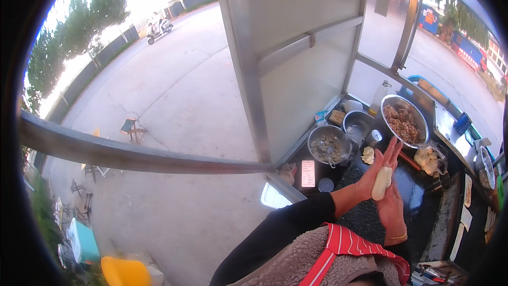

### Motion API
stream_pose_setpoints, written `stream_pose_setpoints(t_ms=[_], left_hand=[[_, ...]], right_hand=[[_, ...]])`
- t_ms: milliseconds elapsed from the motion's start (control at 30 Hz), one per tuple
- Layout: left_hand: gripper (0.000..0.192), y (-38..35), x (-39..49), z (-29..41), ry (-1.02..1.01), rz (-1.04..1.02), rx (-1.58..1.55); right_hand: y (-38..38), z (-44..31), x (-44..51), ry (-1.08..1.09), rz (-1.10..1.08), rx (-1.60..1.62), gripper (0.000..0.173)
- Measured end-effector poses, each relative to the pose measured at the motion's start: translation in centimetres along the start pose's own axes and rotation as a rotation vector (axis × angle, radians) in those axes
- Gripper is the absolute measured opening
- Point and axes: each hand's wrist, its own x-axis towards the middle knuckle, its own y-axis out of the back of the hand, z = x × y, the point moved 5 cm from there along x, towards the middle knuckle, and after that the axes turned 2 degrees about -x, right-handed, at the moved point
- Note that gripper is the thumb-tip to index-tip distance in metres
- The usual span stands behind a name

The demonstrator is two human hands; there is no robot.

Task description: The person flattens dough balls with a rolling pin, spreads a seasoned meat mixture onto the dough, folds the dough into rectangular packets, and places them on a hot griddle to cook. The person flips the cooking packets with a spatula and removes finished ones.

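Observation:
A pale, elongated piece of dough (pixel 381 183) is held between my two palms. My left hand (pixel 369 180) presses it from the left, fingers stretched out and pointing away from me. My right hand (pixel 391 208) lies against it from the right, partly hidden, with a thin bracelet at the wrist. Both are above a dark, oily worktop (pixel 357 216). Just beyond my hands a small lump of dough (pixel 368 155) sits on that surface. A reddish rolling pin (pixel 409 160) shows behind my fingers, and its near end is covered.
A steel bowl of minced filling (pixel 403 124) stands at the back, with a bowl of chopped filling and spoon (pixel 327 145) to its left. Bagged dough (pixel 428 160) lies right. A lit phone (pixel 308 173) is near the left edge. Metal framing (pixel 242 67) encloses the stall.

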Motion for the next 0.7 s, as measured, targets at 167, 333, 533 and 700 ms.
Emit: stream_pose_setpoints(t_ms=[167,333,533,700], left_hand=[[0.046,5.8,-2.9,-2.2,0.202,0.116,0.916],[0.046,6.2,-4.9,-2.1,0.415,0.451,1.375],[0.049,3.8,-4.4,-0.6,0.163,0.600,1.598],[0.039,4.8,-3.7,-3.6,0.176,0.431,1.864]], right_hand=[[2.5,0.4,-3.0,-0.147,0.239,-0.543,0.039],[4.5,0.1,-2.4,0.023,0.298,-1.158,0.032],[7.0,1.4,-1.4,-0.014,0.342,-0.866,0.030],[10.1,-0.2,-1.8,-0.126,0.216,-0.544,0.026]])
